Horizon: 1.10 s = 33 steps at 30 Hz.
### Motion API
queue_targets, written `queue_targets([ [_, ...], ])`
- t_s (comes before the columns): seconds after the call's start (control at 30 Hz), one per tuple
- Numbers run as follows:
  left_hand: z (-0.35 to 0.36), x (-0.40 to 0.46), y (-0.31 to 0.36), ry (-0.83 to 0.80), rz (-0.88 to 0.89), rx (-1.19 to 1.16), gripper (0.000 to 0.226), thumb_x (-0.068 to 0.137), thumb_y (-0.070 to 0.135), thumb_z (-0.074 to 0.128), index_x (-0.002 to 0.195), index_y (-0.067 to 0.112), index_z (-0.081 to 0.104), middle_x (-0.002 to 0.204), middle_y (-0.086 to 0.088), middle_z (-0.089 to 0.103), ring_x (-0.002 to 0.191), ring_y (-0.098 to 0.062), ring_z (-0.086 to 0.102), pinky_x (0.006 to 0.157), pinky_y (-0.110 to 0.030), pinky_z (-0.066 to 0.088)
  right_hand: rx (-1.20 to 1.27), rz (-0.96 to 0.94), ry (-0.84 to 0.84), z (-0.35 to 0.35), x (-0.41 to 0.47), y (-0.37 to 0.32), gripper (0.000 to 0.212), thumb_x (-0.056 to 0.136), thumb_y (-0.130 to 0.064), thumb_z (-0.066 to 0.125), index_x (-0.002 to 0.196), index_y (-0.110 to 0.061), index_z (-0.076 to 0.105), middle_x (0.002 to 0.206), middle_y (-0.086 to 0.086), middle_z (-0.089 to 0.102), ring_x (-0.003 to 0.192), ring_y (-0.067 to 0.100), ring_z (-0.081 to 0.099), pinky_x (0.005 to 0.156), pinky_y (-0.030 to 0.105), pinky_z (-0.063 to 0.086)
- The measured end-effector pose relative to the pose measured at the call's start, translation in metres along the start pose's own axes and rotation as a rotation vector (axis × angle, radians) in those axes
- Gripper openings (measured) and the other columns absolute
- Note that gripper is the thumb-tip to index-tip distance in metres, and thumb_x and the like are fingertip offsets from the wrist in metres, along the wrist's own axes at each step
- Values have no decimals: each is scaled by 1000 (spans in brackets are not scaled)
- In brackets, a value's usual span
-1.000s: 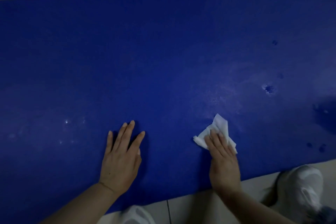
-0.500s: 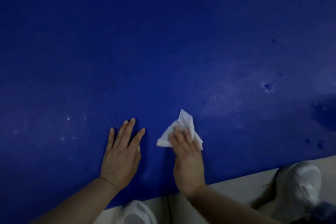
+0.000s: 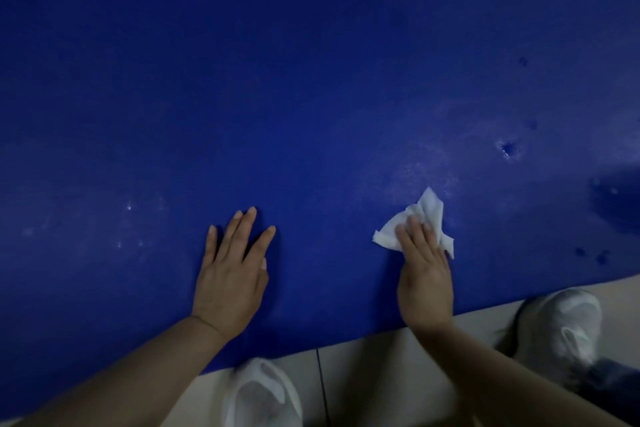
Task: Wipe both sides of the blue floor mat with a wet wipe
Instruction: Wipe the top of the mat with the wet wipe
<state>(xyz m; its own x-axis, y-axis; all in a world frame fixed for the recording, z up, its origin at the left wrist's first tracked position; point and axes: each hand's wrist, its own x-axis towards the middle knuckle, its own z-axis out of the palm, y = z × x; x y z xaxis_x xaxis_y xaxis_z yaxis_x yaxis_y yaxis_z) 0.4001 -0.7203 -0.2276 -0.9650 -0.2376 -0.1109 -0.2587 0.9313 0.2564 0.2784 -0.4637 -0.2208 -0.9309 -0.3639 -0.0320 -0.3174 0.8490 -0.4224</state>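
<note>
On smooth blue mat (image 3: 311,80), crumpled white wipe (image 3: 427,218) under right hand (image 3: 424,282)

From my remote view I see two bare forearms with no sleeves, no watch and no rings. The left hand (image 3: 230,282) and the right hand (image 3: 424,282) have short, plain nails. On the feet there are white mesh sports shoes: the left white shoe (image 3: 263,395) with a rounded toe, the right white shoe (image 3: 562,326) with a grey tone in the low light. Beside the right shoe, a dark blue trouser hem (image 3: 609,374) shows.
</note>
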Motion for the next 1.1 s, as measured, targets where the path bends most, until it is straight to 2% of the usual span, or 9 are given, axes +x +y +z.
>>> queue_targets([
  [0.2,-2,2,4,3,33,31,48,89,24,30,136,16,37,149,-17,35,139,-29,27,115,-50,12,45,-449,-309,10,-81,-25,64,90,-17,40,150,-27,22,157,-7,21,142,15,27,111,32,27],
  [0.37,0,0,3,-1,38,23,48,90,24,30,137,17,37,150,-17,35,139,-29,26,115,-51,13,19,117,-106,-15,-33,20,60,90,1,38,147,-16,32,156,-7,20,144,-2,7,117,23,7],
  [0.43,1,0,2,-9,33,25,48,90,25,30,137,17,36,150,-17,34,140,-30,26,114,-51,14,4,145,-98,-11,-39,12,64,86,3,37,146,-18,29,154,-4,24,144,5,12,117,34,17],
  [0.53,2,0,2,-20,35,33,49,90,25,30,138,17,35,150,-17,35,140,-30,26,114,-51,12,81,-180,-161,10,-83,-13,58,86,-3,42,143,-12,38,155,1,27,141,20,29,113,38,30],
  [0.6,2,0,1,-24,40,47,49,90,26,29,138,17,35,150,-16,34,139,-30,26,114,-50,11,120,-457,-293,22,-108,-30,47,99,-10,35,145,-16,31,159,-1,16,144,14,22,114,28,25],
  [0.67,2,-1,0,-29,42,51,49,90,26,29,138,17,35,150,-16,34,139,-30,26,114,-50,12,181,-621,-396,27,-115,-46,41,106,-20,25,148,-20,27,158,-4,20,142,9,25,109,28,34],
  [0.83,3,-2,-3,-27,49,45,49,91,26,30,139,17,36,151,-15,34,139,-29,27,114,-51,12,216,-434,-474,0,-88,-25,48,101,-19,32,148,-29,30,155,-11,27,142,8,26,113,34,22],
  [0.97,1,-2,-1,-23,40,39,48,91,25,29,138,17,37,150,-15,36,139,-29,27,114,-51,14,109,-377,-435,-26,-65,9,65,85,-17,57,143,-35,34,152,-20,26,138,-2,26,108,25,33],
  [1.1,1,-3,-1,-25,38,50,48,91,25,29,137,16,40,150,-15,35,139,-29,28,113,-54,20,200,-266,-341,-7,-68,-14,52,80,-14,70,128,-24,52,137,-9,44,129,6,39,103,36,44],
])
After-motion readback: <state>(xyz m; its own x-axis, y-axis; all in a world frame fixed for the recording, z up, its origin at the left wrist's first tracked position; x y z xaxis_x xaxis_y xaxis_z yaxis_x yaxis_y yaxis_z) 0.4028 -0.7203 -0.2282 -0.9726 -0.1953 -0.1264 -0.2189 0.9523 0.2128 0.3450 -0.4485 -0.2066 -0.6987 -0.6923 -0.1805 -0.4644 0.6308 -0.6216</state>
